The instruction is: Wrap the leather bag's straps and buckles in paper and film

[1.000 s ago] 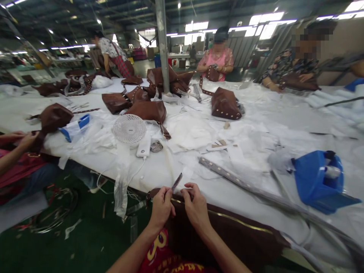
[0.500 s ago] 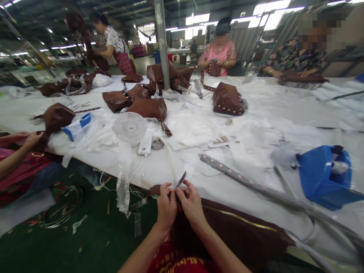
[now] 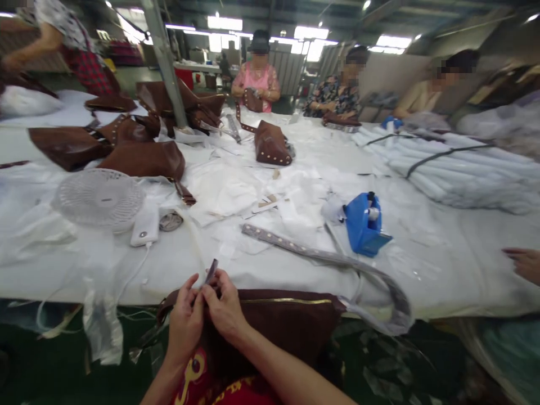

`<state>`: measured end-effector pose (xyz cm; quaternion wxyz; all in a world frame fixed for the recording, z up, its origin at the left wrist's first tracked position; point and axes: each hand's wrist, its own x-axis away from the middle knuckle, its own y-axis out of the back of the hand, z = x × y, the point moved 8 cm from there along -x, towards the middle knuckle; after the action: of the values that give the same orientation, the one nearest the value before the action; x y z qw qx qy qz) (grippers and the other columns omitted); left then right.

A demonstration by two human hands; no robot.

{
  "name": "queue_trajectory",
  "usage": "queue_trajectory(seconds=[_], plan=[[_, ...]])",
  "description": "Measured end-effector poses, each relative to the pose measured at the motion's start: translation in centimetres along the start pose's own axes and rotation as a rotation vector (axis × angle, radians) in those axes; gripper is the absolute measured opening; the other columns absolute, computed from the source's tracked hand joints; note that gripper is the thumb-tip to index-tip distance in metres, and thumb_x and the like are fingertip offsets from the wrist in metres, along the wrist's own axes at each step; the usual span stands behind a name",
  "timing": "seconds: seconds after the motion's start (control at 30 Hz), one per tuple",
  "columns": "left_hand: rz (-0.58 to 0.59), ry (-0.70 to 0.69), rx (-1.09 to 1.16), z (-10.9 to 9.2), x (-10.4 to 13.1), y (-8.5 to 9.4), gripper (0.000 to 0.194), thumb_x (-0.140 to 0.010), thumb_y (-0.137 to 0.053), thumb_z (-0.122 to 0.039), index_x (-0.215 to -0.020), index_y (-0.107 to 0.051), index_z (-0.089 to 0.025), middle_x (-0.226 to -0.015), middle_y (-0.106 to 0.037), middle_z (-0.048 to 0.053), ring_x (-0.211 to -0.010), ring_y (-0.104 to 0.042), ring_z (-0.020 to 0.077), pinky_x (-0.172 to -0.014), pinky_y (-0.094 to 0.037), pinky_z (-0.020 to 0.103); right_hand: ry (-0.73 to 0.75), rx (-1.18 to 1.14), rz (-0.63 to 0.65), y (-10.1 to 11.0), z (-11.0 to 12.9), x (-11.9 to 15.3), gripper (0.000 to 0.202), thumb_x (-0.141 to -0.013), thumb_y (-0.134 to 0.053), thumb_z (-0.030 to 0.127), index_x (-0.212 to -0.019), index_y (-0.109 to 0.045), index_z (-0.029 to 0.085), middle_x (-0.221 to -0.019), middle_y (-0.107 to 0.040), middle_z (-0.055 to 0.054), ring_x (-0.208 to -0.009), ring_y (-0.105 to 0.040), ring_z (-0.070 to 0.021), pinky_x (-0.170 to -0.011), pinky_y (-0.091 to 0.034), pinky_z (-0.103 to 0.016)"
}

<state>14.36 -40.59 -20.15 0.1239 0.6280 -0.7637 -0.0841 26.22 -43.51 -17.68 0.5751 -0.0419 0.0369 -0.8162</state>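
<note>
Gripping a narrow dark strip (image 3: 212, 270), left hand (image 3: 185, 316) and right hand (image 3: 226, 308) meet near the red garment's (image 3: 257, 395) unreadable yellow lettering (image 3: 231, 389).

Fan (image 3: 99, 199) on L of table (image 3: 442, 242); strap (image 3: 307, 252) R, before tray (image 3: 366, 228).

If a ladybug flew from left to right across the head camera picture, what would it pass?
White fan → your left hand → your right hand → studded brown bag → blue holder → another person's hand at the right edge.
</note>
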Motion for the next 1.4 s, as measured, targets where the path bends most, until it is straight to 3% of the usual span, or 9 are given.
queue_trajectory(seconds=[0.17, 0.33, 0.43, 0.6, 0.8, 0.93, 1.07, 1.23, 1.4], plan=[[0.138, -0.037, 0.117, -1.0, -0.9, -0.3, 0.044, -0.077, -0.063, -0.046, -0.110, -0.062, -0.017, -0.113, -0.066, 0.010, -0.106, -0.060, 0.0267, -0.093, -0.047, 0.037, -0.054, -0.167, 0.230, -1.7, 1.1, -0.5, 0.034, -0.082, -0.061, 0.034, -0.113, -0.052, 0.024, -0.076, -0.063, 0.003, -0.060, -0.056, -0.0130, -0.052, -0.046, -0.023], [0.005, 0.111, 0.307, -2.0, 1.4, 1.7, 0.061, -0.072, -0.069, -0.047, -0.125, -0.050, -0.023, -0.107, -0.065, 0.006, -0.066, -0.067, 0.0165, -0.056, -0.055, 0.026, -0.117, -0.315, 0.096, -0.4, 1.7, -1.6, 0.031, -0.086, -0.057, 0.041, -0.108, -0.053, 0.021, -0.075, -0.066, 0.000, -0.068, -0.061, -0.0148, -0.062, -0.049, -0.026], [-0.269, 0.335, 0.439, 1.6, 3.2, 4.0, 0.042, -0.076, -0.063, -0.056, -0.087, -0.060, -0.015, -0.066, -0.060, -0.001, -0.036, -0.049, 0.0062, -0.031, -0.035, 0.015, -0.162, -0.358, 0.010, 0.6, 0.1, -2.0, 0.034, -0.083, -0.061, 0.042, -0.107, -0.053, 0.020, -0.080, -0.068, -0.002, -0.070, -0.063, -0.0157, -0.069, -0.050, -0.030], [-0.215, 0.760, 0.898, 6.4, 3.2, 2.3, 0.043, -0.089, -0.048, -0.050, -0.078, -0.060, -0.010, -0.059, -0.057, 0.003, -0.040, -0.049, 0.0067, -0.033, -0.033, 0.014, -0.175, -0.331, 0.041, 0.6, -0.8, -1.6, 0.040, -0.081, -0.063, 0.046, -0.108, -0.053, 0.019, -0.077, -0.069, -0.002, -0.066, -0.064, -0.0162, -0.070, -0.051, -0.032], [-0.448, 0.519, 0.881, 4.5, -1.0, 3.7, 0.009, -0.087, -0.054, -0.021, -0.086, -0.058, -0.012, -0.080, -0.065, 0.006, -0.067, -0.064, 0.0131, -0.061, -0.053, 0.022, -0.187, -0.221, 0.120, 0.5, 0.0, -1.0, 0.048, -0.082, -0.060, 0.049, -0.116, -0.048, 0.018, -0.080, -0.069, -0.004, -0.069, -0.065, -0.0186, -0.076, -0.052, -0.036], [-0.558, 0.149, 0.662, 0.6, -1.2, 5.9, 0.024, -0.090, -0.048, -0.024, -0.113, -0.049, -0.017, -0.114, -0.061, 0.010, -0.096, -0.065, 0.0168, -0.086, -0.051, 0.029, -0.083, 0.050, -0.043, 2.9, 1.2, -1.4, 0.062, -0.078, -0.063, 0.050, -0.128, -0.042, 0.019, -0.109, -0.064, -0.012, -0.092, -0.063, -0.0257, -0.086, -0.049, -0.044], [-0.365, -0.186, 0.071, -5.0, -1.4, 5.7, 0.036, -0.091, -0.042, -0.028, -0.125, -0.044, -0.017, -0.110, -0.062, 0.012, -0.093, -0.064, 0.0211, -0.087, -0.050, 0.038, 0.153, 0.309, -0.058, 3.8, 6.6, -1.4, 0.070, -0.073, -0.068, 0.045, -0.134, -0.041, 0.021, -0.126, -0.053, -0.013, -0.109, -0.053, -0.0288, -0.094, -0.043, -0.046], [0.139, -0.508, -0.323, -8.7, -0.8, -0.3, 0.038, -0.085, -0.041, -0.016, -0.121, -0.054, -0.017, -0.112, -0.062, 0.013, -0.106, -0.057, 0.0261, -0.096, -0.043, 0.044, 0.106, 0.180, -0.004, 4.9, 10.6, -1.5, 0.073, -0.074, -0.067, 0.045, -0.137, -0.039, 0.020, -0.100, -0.061, -0.006, -0.082, -0.060, -0.0212, -0.075, -0.050, -0.034], [0.525, -0.388, -0.261, -11.9, -0.4, -3.0, 0.062, -0.076, -0.057, -0.018, -0.136, -0.041, -0.024, -0.113, -0.062, 0.009, -0.095, -0.061, 0.0244, -0.084, -0.048, 0.035, 0.019, 0.203, -0.074, 7.9, 10.2, -0.9, 0.039, -0.084, -0.058, 0.038, -0.119, -0.054, 0.020, -0.081, -0.060, -0.001, -0.065, -0.056, -0.0153, -0.060, -0.046, -0.027]])
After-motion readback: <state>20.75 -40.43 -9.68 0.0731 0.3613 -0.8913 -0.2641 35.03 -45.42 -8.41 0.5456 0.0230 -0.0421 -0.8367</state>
